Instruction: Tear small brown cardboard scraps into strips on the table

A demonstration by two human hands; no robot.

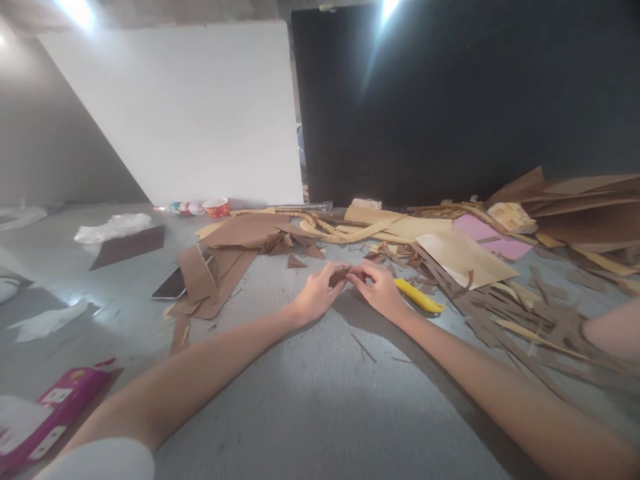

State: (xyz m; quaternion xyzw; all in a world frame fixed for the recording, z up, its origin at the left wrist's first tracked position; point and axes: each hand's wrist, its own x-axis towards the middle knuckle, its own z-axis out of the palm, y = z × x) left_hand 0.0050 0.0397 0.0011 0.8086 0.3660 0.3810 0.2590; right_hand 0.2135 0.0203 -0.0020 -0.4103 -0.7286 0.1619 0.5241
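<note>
Near the middle of the grey table (310,400), my left hand (319,292) pinches a small brown piece (339,275) between thumb and fingers. My right hand (376,287) meets it from the other side, its fingertips closed on the same piece's right end. The piece is mostly covered by my fingers, so its shape is hard to tell. Just right of my right hand lies a yellow tool (419,297). Small brown triangular scraps (296,262) lie beyond my hands.
A phone (171,285) lies partly under brown sheets (199,275) at left. Brown strips (500,333) and a tan sheet (465,259) spread right. Another person's arm (613,330) reaches in at the right edge. A magenta packet (65,410) lies lower left.
</note>
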